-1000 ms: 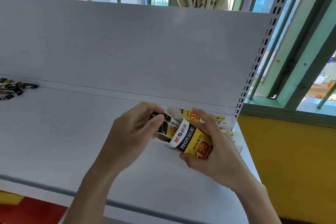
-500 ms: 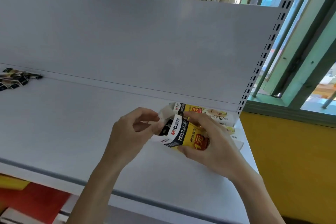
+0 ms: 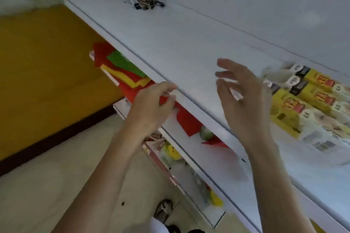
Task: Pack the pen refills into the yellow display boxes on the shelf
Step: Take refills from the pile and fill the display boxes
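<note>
The right hand [image 3: 246, 104] hovers over the shelf [image 3: 189, 47] with its fingers spread wide and empty, and the yellow display boxes [image 3: 295, 104] lie just to its right. The left hand [image 3: 149, 109] sits at the shelf's front lip, fingers loosely curled with nothing visible in them. The loose pen refills [image 3: 144, 3] lie heaped well beyond both hands, far to the left by the back panel; across so long a reach, a hasty grab could scatter the thin refills or roll some off the edge, and a careless forearm could knock the boxes askew.
</note>
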{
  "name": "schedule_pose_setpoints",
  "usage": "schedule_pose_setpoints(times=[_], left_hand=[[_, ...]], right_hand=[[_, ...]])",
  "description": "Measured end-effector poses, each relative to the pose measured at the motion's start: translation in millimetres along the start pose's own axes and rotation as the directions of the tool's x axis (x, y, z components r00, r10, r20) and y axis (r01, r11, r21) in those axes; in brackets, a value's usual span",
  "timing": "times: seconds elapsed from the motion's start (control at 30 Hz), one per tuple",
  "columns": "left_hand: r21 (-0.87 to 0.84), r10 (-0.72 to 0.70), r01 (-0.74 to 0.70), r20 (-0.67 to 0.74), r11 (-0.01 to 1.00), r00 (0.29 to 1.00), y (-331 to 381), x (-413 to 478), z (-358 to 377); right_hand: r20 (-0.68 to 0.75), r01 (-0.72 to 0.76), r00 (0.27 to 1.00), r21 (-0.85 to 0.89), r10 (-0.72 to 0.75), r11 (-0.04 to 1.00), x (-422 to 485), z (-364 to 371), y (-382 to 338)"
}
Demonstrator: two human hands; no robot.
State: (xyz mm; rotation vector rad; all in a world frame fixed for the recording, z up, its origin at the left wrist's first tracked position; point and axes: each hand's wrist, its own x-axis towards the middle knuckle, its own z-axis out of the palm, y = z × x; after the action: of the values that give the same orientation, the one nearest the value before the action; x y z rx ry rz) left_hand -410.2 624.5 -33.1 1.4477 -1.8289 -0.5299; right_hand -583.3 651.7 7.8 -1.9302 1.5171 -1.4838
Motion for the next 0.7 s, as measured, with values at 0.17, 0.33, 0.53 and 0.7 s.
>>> schedule_pose_setpoints(times=[0.17,0.33,0.53,0.7], left_hand=[[-0.001,-0.411,0.416,-0.15,0.91,0.899,-56,-104,-17],[0.131,-0.767,0.757,0.063,0.64,0.638,-101,-203,-15],[0.11,-0.888,0.892,0.211,0.438,0.409,-119,-265,-27],[0.1,-0.911,0.932,0.27,0.347,0.311,-140,-278,-40]], right_hand=[[0.463,-0.171,0.883,0.16,0.079,0.972,-71,99,4],[0.847,-0.255,0.479,-0.118,0.231,0.96,-148,165,35],[0.923,-0.068,0.199,-0.321,0.328,0.945,-177,192,44],[0.912,0.001,0.055,-0.407,0.407,0.913,-174,218,44]])
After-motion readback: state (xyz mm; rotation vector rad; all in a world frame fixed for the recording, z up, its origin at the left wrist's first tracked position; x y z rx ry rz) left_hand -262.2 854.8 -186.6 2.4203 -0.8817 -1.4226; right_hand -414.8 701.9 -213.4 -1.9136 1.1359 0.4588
